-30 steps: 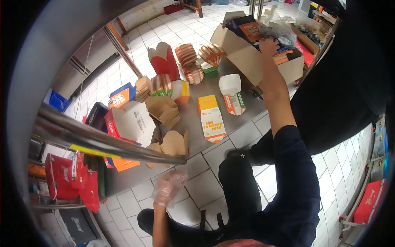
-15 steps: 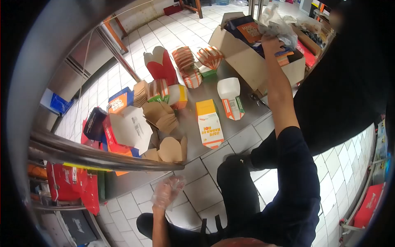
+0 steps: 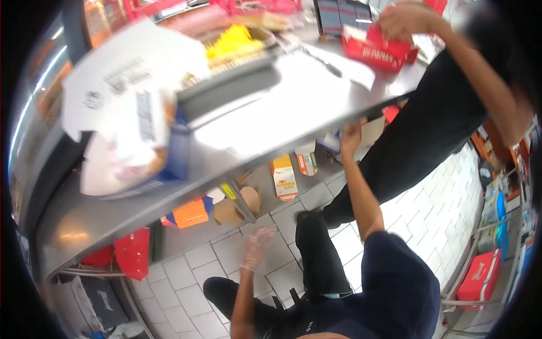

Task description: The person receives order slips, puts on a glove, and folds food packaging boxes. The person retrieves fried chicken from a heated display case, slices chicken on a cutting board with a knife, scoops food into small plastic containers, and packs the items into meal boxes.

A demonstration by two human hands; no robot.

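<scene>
Above the floor tiles hangs my left hand [image 3: 259, 246] in a clear plastic glove, its fingers loosely apart and nothing in them. My right hand [image 3: 351, 140] reaches beneath the counter's front edge, fingers curled, beside a blue and white carton [image 3: 330, 141] and a cardboard box [image 3: 372, 133]. What the fingers grip is partly hidden. On the lower shelf lie a yellow and white food carton [image 3: 284, 179] and a white carton with green and orange edges [image 3: 307, 161]. Brown paper containers [image 3: 240, 206] stand nearer my left hand.
A steel counter [image 3: 248, 130] spans the view above the shelf. On it are a blurred white and blue food box [image 3: 130, 141], a tray of yellow food [image 3: 234, 48] and tongs [image 3: 322, 61]. At right, a co-worker's hand [image 3: 409, 21] touches a red box [image 3: 378, 51].
My view has risen, bringing the countertop and the co-worker's hand into sight. The counter now covers much of the shelf. My right hand appears lower in view, still by the cardboard box.
</scene>
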